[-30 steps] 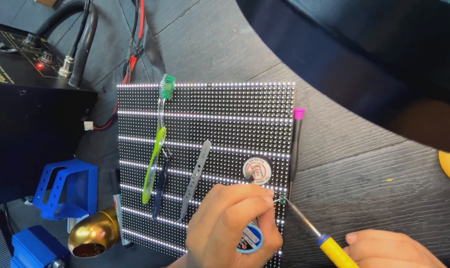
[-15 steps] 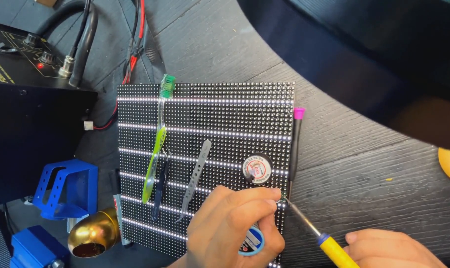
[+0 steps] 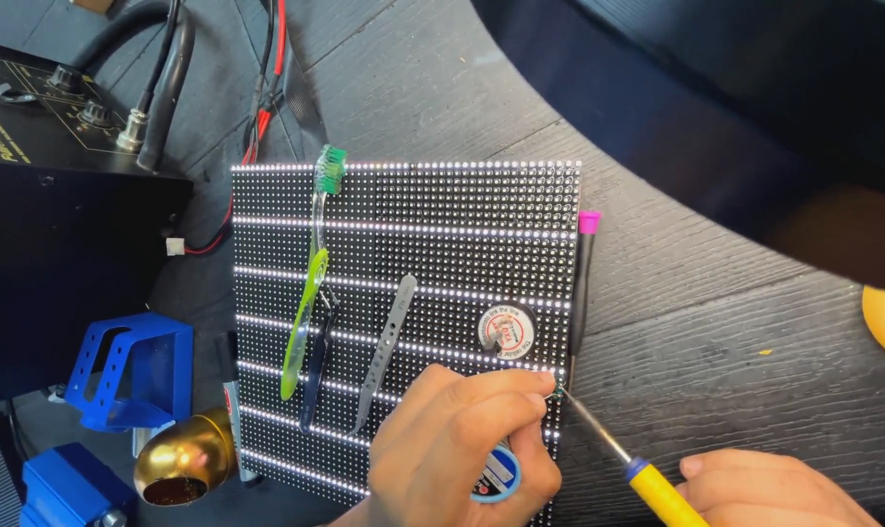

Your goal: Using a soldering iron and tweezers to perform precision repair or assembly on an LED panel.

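Left hand (image 3: 462, 449) at bottom centre, fingers pinched together on a thin wire at the lower right edge of the black LED dot-matrix panel (image 3: 433, 244), a small blue-and-white spool (image 3: 496, 475) tucked under the palm. Right hand (image 3: 769, 488) at bottom right, fingers clamped on the yellow-handled soldering iron (image 3: 623, 459), its tip touching the pinch point. On the panel: green toothbrush (image 3: 311, 293), grey metal tweezers (image 3: 384, 351), round solder-wick reel (image 3: 506, 330). Dark wooden surface (image 3: 716, 332) beneath.
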